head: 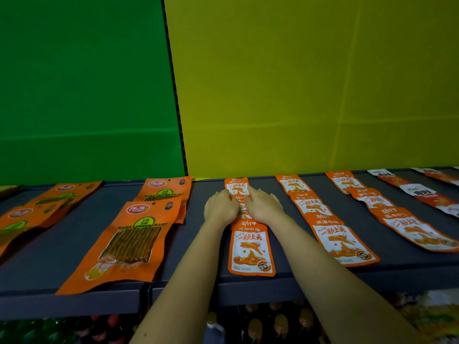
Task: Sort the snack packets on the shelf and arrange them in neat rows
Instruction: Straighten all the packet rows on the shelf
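On the dark grey shelf point(198, 244), small orange-and-white snack packets lie in overlapping rows running front to back. The middle row point(250, 252) has my left hand point(221, 208) on its left edge and my right hand point(264, 207) on its right edge. Both hands lie flat with straight fingers against the packets in the middle of that row; the far packet point(236, 186) shows beyond the fingertips. Two more rows of the same packets point(345, 239) point(407, 227) lie to the right. Large orange packets with a clear window point(129, 239) point(166, 189) lie to the left.
More large orange packets point(39, 207) overlap at the far left. White-and-red packets point(427, 194) line the far right. A green panel point(87, 83) and a yellow panel point(310, 83) back the shelf. Bottles point(255, 326) stand on the level below the shelf's front edge.
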